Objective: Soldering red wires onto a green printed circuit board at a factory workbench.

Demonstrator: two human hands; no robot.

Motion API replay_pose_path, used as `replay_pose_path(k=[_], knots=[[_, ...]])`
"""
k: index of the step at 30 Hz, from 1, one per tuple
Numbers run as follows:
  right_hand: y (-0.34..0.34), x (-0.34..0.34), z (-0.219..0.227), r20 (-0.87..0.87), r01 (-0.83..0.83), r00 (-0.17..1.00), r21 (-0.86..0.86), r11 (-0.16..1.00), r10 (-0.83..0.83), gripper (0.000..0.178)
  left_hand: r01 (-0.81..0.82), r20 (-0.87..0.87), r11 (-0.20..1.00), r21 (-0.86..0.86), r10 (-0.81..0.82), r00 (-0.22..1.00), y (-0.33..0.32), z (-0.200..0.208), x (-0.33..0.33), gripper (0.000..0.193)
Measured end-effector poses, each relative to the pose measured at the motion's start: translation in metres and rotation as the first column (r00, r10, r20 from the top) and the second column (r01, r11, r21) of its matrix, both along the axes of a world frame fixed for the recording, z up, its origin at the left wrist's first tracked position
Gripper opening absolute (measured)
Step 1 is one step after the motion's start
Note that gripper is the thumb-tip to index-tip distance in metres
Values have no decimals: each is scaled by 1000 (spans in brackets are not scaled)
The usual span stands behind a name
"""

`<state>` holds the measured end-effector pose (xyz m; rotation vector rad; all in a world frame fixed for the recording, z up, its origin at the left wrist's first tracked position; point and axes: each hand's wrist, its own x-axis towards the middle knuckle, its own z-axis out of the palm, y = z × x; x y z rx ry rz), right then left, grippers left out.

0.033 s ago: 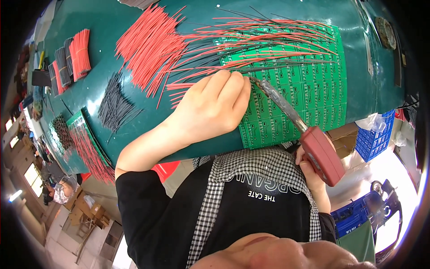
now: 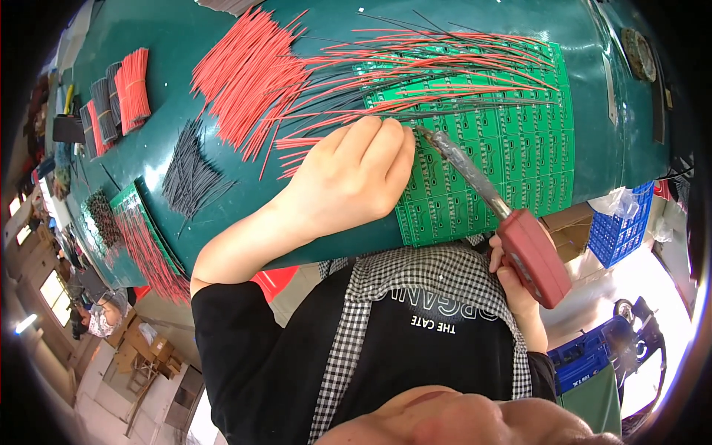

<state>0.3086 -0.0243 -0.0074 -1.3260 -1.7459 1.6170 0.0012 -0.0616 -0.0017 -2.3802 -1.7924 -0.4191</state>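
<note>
My left hand (image 2: 354,169) rests over the left part of a large green circuit board panel (image 2: 486,174), fingers curled together in a pinch. Whatever sits between its fingertips is hidden behind the hand. My right hand (image 2: 512,278), partly covered, grips the dark red handle of a soldering iron (image 2: 535,257). The iron's grey metal shaft slants up and left, and its bent tip ends right beside my left fingertips, over the board. Long red and black wires (image 2: 452,63) lie in rows across the upper part of the panel, several of their ends reaching left past the hand.
On the green table (image 2: 285,248) lie a red wire pile (image 2: 248,78), a black wire pile (image 2: 191,174) and tied wire bundles (image 2: 133,89). A wired board (image 2: 152,230) stands at the left edge. A blue crate (image 2: 621,230) is off the right side.
The soldering iron has shifted very slightly, its tip a touch to the right. My left hand and the wires stay in place.
</note>
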Motion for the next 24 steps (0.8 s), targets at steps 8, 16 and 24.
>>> replay_pose_path(k=[8, 16, 24], knots=[[7, 2, 8, 239, -187, 961, 192, 963, 139, 42, -1, -1, 1000, -2, 1, 1000, -2, 3, 0, 25], [12, -9, 16, -48, 34, 998, -96, 995, -39, 46, 18, 115, 1000, 1, -18, 993, 7, 5, 8, 26], [7, 6, -1, 117, -64, 991, 61, 996, 57, 43, 22, 79, 999, -42, -19, 997, 12, 1, 8, 28]])
